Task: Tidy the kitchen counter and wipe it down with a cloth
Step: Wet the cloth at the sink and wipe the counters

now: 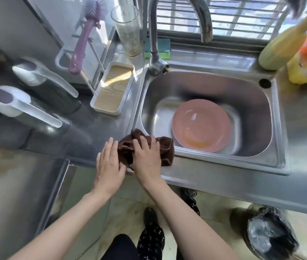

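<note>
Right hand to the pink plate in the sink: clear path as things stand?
Probably yes. The right hand rests on the brown cloth at the sink edge; the pink plate lies just beyond, uncovered.

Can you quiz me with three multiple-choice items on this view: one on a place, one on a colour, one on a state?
1. Where is the plate?
A. in the sink
B. on the counter left of the sink
C. on the window ledge

2. What colour is the cloth?
A. white
B. dark brown
C. yellow

3. How does the right hand meet the cloth?
A. it hangs clear of the cloth
B. it lifts the cloth high over the sink
C. it lies on the cloth with fingers spread

Answers: 1 A, the pink plate lies in the steel basin. 2 B, the cloth at the sink's front left corner is dark brown. 3 C, the right hand lies on top of the cloth, and the left hand touches its left edge.
</note>
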Demonstrator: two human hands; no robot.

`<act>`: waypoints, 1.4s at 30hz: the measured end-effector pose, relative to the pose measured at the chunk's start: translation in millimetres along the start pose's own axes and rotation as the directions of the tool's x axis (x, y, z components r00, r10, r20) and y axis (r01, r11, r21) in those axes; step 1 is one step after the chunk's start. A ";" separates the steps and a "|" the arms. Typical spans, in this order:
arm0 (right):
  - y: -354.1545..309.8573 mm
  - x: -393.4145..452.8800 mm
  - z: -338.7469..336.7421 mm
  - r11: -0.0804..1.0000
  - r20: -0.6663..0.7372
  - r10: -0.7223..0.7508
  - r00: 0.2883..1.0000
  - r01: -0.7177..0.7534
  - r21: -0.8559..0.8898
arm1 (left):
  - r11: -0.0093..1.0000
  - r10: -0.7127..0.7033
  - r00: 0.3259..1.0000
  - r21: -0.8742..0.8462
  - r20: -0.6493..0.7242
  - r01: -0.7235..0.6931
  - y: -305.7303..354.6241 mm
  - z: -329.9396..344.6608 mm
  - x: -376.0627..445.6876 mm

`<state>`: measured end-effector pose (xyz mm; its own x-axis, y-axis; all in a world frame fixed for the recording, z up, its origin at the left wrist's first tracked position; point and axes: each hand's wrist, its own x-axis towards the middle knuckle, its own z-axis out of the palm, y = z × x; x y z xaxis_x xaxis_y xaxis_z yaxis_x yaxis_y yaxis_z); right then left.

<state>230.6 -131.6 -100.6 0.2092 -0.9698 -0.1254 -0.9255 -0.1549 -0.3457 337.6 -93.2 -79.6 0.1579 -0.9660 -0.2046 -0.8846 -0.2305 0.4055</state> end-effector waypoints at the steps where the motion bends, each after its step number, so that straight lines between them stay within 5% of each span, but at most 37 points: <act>1: 15.1 -6.5 -1.2 1.000 0.002 -0.001 1.000 0.001 -0.007 | 1.000 -0.003 1.000 -0.001 0.004 0.003 1.3 -0.2 0.4; 7: 150.7 -59.5 -31.5 0.970 -0.102 0.221 0.970 -0.230 -0.075 | 0.995 0.095 0.992 -0.011 0.081 -0.095 34.8 9.8 6.6; 12: 245.3 -91.3 -61.8 0.871 -0.073 0.482 0.873 -0.487 -0.068 | 0.968 0.247 0.961 -0.072 0.129 -0.239 94.8 32.4 19.6; 17: 296.5 -79.8 -89.2 0.828 -0.095 0.560 0.823 -0.561 0.023 | 0.932 0.361 0.912 -0.099 0.196 -0.348 167.5 53.5 45.1; 27: 357.2 64.2 -145.8 0.827 -0.093 0.489 0.867 -0.426 0.367 | 0.933 0.351 0.921 0.018 0.172 -0.359 240.3 59.4 133.3; 34: 365.5 160.4 -147.9 0.960 -0.129 0.193 0.973 -0.159 0.230 | 0.968 0.233 0.960 0.061 0.156 -0.244 253.6 58.7 194.2; 39: 315.7 218.3 -131.2 0.947 -0.207 0.284 0.936 -0.240 0.211 | 0.976 0.182 0.974 0.098 0.138 -0.197 254.9 59.7 227.3; 42: 276.3 243.1 -126.3 0.993 -0.164 0.058 0.985 -0.040 0.109 | 0.983 0.141 0.977 0.094 0.158 -0.157 250.9 63.6 236.5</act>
<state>-14.1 -433.9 -109.2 0.1005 -0.9949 0.0093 -0.8930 -0.0943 -0.4400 125.1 -372.1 -82.9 -0.0399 -0.9581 -0.2838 -0.9357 -0.0638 0.3470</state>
